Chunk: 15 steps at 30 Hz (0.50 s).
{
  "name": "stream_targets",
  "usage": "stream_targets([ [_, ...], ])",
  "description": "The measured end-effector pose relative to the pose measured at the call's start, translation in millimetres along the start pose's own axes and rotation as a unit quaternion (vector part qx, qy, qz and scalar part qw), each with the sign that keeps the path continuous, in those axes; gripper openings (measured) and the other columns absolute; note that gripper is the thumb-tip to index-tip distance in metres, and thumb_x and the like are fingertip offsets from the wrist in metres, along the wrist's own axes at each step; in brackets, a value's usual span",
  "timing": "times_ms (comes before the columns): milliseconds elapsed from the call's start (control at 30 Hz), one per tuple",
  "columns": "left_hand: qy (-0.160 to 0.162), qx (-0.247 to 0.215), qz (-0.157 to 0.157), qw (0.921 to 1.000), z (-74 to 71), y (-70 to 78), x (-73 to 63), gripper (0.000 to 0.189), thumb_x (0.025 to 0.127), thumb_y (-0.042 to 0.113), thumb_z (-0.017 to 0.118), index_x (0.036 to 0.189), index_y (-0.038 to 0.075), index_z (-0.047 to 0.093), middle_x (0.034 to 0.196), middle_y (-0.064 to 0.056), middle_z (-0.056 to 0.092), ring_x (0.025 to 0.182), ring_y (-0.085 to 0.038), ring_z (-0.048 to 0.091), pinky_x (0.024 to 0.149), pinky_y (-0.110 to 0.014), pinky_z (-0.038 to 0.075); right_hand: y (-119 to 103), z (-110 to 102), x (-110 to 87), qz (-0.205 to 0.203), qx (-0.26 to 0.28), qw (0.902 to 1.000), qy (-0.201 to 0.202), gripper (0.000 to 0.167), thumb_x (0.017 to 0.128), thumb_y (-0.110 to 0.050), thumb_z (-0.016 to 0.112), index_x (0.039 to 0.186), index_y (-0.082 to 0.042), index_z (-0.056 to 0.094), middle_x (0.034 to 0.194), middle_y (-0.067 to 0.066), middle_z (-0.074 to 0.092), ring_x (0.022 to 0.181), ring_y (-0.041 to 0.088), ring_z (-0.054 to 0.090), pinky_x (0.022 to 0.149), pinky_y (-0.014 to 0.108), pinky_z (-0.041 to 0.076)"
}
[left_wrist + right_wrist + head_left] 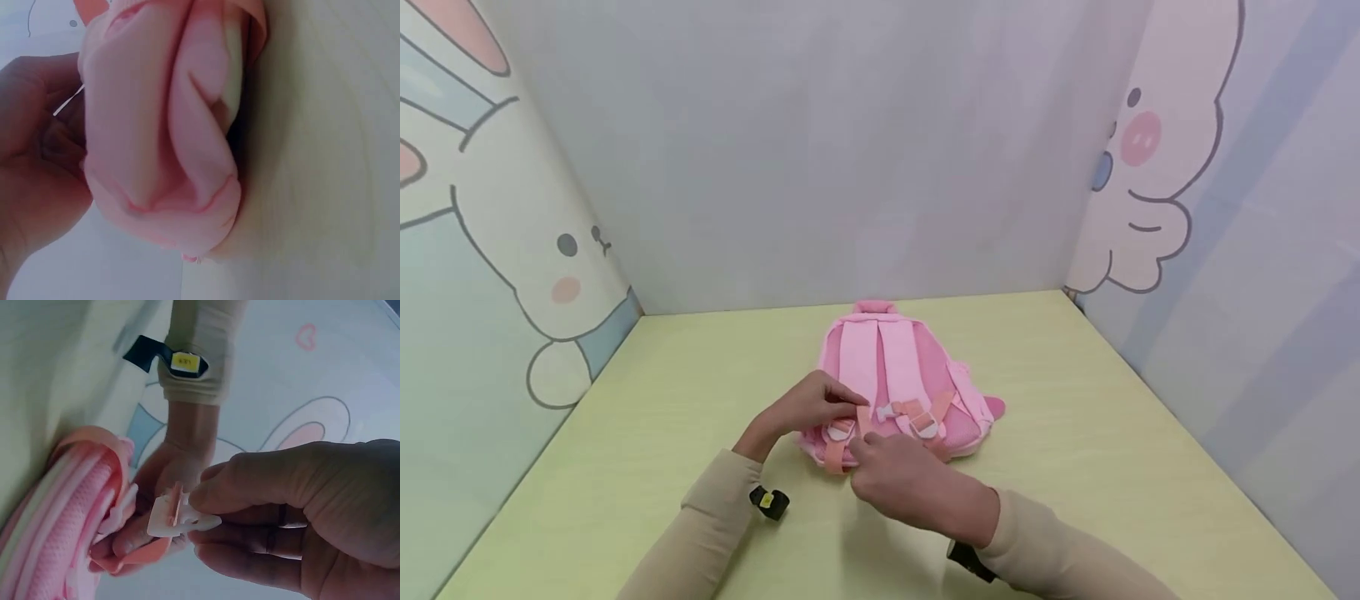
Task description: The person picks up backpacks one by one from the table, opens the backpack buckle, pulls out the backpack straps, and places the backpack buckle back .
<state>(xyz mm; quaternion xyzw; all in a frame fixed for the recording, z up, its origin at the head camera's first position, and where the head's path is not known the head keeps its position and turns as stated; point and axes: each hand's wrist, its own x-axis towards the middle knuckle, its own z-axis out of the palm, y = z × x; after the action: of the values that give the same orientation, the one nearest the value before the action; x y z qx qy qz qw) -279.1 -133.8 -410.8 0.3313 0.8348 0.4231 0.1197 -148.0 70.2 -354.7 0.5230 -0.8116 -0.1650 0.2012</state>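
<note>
A pink backpack (936, 367) lies on the table with its shoulder straps facing up. My right hand (906, 483) is at its lower edge. Its thumb and fingers pinch a white plastic buckle (164, 519), clearest in the right wrist view. An orange webbing strap (147, 553) runs through the buckle, and the fingers of my left hand (811, 402) pinch it. In the left wrist view, the pink side (131, 112) of the backpack hides part of the left hand. A second white buckle piece (887, 412) lies on the backpack's lower back.
White strap adjusters (925, 427) and orange webbing (835, 458) lie along the backpack's lower part. A carry loop (875, 307) is at its top. The pale yellow table (715, 358) is bounded by a grey back wall (850, 150) and printed side walls.
</note>
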Motion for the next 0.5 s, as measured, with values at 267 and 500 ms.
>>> stream_targets([
  [267,0.008,0.031,0.009,0.9994,3.4,7.1,0.9,0.015,0.092,0.017,0.073,0.105,0.01,0.08,0.081,0.009,0.073,0.062,-0.004,0.052,0.058,-0.02,0.043,-15,23,7.3,-0.013,-0.011,0.9996,-0.024,0.022,0.088,-0.015,0.072,0.07,-0.026,0.071,0.08,-0.004,0.06,0.056,0.008,0.045,0.04,0.02,0.033],
  [500,0.029,0.024,0.002,0.9993,7.6,8.6,0.4,0.014,0.089,0.016,0.078,0.1,0.009,0.081,0.088,0.006,0.076,0.069,-0.006,0.059,0.061,-0.021,0.047,-14,37,9.2,-0.025,0.012,0.9989,-0.038,0.021,0.089,-0.013,0.073,0.072,-0.025,0.07,0.078,-0.007,0.061,0.061,0.005,0.049,0.045,0.018,0.038],
])
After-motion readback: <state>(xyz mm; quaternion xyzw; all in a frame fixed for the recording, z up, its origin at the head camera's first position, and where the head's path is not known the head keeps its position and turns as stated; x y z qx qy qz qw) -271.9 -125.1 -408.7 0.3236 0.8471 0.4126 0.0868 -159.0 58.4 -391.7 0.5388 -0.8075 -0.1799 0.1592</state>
